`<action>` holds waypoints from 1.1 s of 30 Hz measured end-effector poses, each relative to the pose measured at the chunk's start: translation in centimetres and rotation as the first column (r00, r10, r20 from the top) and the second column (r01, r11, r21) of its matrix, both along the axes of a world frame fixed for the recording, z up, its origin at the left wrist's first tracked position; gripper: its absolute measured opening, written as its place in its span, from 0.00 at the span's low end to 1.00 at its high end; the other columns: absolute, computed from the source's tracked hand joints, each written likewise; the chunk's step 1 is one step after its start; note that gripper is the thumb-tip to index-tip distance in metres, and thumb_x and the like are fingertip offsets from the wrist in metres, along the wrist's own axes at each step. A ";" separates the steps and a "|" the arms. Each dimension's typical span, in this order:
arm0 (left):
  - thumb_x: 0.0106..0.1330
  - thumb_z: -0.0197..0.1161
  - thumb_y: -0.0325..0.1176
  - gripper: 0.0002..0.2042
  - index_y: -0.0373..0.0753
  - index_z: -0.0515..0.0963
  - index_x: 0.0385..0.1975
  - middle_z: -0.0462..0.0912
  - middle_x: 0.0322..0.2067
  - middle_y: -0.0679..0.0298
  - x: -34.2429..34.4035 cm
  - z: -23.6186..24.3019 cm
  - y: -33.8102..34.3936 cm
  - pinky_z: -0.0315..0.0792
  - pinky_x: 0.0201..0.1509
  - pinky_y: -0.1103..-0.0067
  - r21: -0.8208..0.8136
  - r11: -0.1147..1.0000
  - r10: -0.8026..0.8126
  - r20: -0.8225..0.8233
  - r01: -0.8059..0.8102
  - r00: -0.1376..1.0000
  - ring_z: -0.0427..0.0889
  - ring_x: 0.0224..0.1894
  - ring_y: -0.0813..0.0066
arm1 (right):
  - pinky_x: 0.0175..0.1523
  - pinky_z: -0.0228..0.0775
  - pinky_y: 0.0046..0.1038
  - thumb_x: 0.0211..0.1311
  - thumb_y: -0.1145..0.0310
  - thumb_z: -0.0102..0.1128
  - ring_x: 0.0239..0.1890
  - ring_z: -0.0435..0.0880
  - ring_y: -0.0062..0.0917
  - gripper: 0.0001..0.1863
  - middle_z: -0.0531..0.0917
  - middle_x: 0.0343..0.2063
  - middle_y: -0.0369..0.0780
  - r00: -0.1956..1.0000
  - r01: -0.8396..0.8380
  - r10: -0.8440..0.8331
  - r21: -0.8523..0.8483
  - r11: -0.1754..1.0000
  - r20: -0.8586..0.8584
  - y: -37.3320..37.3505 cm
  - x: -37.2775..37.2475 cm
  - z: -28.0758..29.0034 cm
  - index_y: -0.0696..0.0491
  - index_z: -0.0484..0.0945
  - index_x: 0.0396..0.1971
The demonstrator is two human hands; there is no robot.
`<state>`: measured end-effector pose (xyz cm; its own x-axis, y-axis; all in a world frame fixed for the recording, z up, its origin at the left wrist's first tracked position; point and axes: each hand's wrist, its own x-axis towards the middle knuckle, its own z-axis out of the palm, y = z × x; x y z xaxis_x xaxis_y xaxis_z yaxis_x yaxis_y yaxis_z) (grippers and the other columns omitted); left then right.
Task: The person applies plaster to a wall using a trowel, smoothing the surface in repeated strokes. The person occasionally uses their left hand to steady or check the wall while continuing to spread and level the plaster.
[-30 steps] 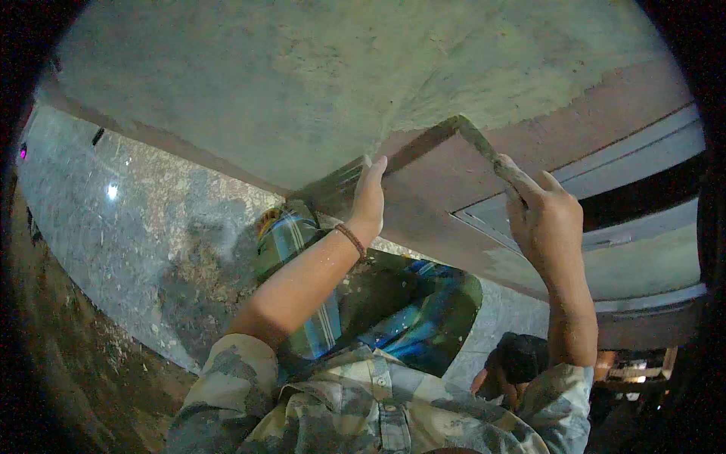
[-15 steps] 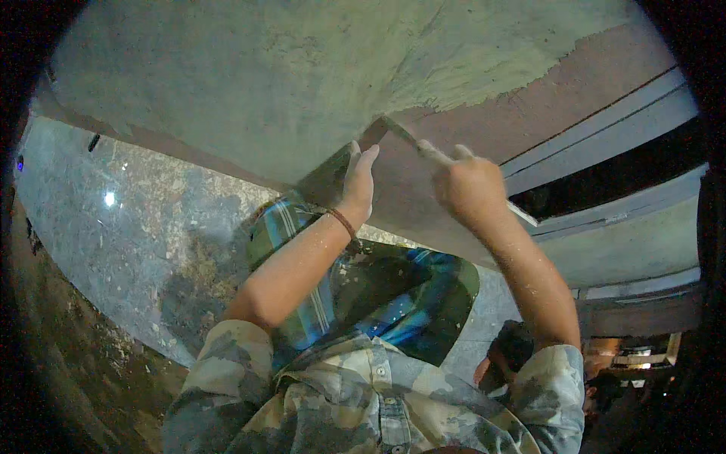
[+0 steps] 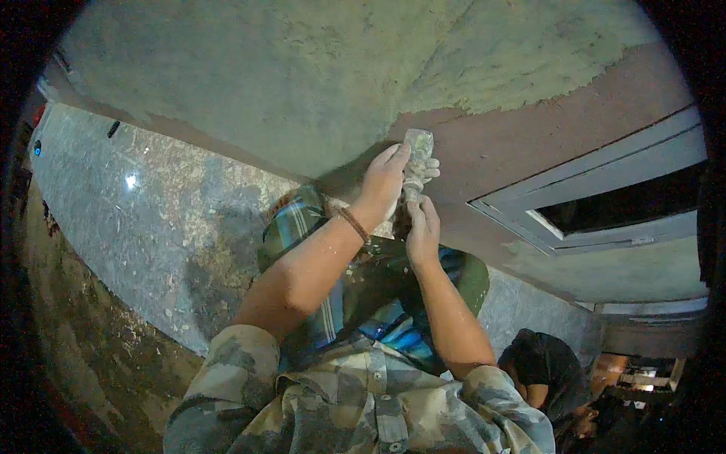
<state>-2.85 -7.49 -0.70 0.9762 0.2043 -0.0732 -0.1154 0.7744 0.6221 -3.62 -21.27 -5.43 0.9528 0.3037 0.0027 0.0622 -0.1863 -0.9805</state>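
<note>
A plaster-coated putty knife (image 3: 418, 142) is upright in the picture, in front of the wall between my two hands. My left hand (image 3: 382, 181) is closed around its upper part, thumb against the blade and whitish fingertips showing beyond it. My right hand (image 3: 422, 231) grips the lower part, its fingers mostly pointing up. The wall (image 3: 302, 68) has grey-green plaster above an uneven edge, with a pinkish-brown surface (image 3: 544, 113) below it at the right. Green-and-blue plaid cloth (image 3: 299, 219) covers my legs.
A grey frame (image 3: 514, 212) around a dark opening is set in the wall at right. A mottled grey floor (image 3: 151, 212) spreads left, with a small dark elongated object (image 3: 113, 129) near the wall's foot. A person in dark clothing (image 3: 548, 371) is at lower right.
My right hand has moved left and down, bringing the knife off the wall to my left hand. My left hand's fingers, flat and straight earlier, now close on it.
</note>
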 end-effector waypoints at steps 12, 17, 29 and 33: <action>0.81 0.44 0.47 0.20 0.36 0.74 0.40 0.81 0.25 0.60 1.4 0.7 0.5 0.71 0.26 0.77 0.384 0.923 0.072 -0.120 -0.020 0.990 0.77 0.21 0.75 | 0.42 0.70 0.33 0.79 0.55 0.40 0.33 0.79 0.29 0.24 0.83 0.33 0.44 0.956 -0.020 -0.003 0.073 0.997 0.293 4.4 0.5 -0.7 0.62 0.77 0.48; 0.81 0.45 0.48 0.21 0.35 0.76 0.37 0.79 0.22 0.63 1.4 1.6 0.5 0.68 0.25 0.79 0.650 0.746 0.224 -0.039 -0.146 0.974 0.75 0.22 0.77 | 0.58 0.68 0.38 0.78 0.59 0.37 0.53 0.80 0.43 0.25 0.82 0.50 0.55 0.981 -0.076 0.086 -0.063 0.995 0.177 4.2 0.6 -1.9 0.63 0.74 0.57; 0.81 0.45 0.44 0.19 0.34 0.75 0.37 0.80 0.20 0.62 1.3 1.0 0.7 0.69 0.24 0.76 0.649 0.759 0.190 -0.150 -0.048 0.970 0.75 0.18 0.75 | 0.55 0.68 0.45 0.78 0.59 0.37 0.51 0.78 0.54 0.23 0.80 0.48 0.58 0.976 -0.011 0.002 0.042 0.999 0.217 5.5 -0.4 -2.9 0.62 0.74 0.54; 0.80 0.45 0.48 0.21 0.36 0.75 0.33 0.79 0.22 0.63 1.3 1.0 0.8 0.67 0.22 0.78 0.710 0.699 0.222 -0.105 -0.083 0.969 0.75 0.19 0.76 | 0.56 0.68 0.45 0.78 0.59 0.37 0.53 0.78 0.52 0.23 0.80 0.50 0.57 0.978 -0.012 -0.001 0.062 0.998 0.208 5.5 -0.3 -2.6 0.61 0.75 0.54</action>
